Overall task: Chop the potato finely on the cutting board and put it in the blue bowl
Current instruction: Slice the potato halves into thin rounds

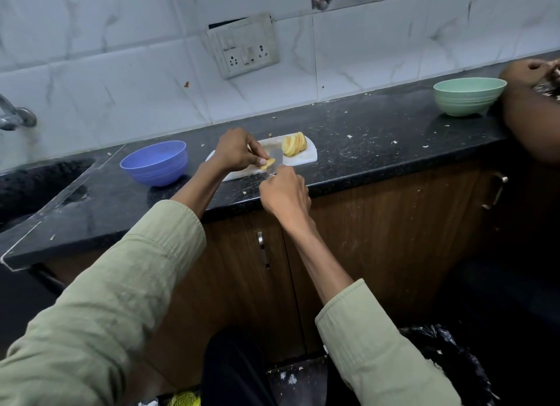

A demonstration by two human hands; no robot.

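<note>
- My left hand (235,150) pinches a small potato piece (268,164) against the white cutting board (306,158), fingers curled over it.
- My right hand (285,190) grips the knife (275,160) by its handle, the blade standing just beside that piece.
- A stack of potato slices (294,144) rests at the board's far end, apart from the blade.
- The blue bowl (154,162) sits on the dark counter (378,139) just left of the board.
- A green bowl (468,96) stands well off to the right, near another person's arm (530,115).
</note>
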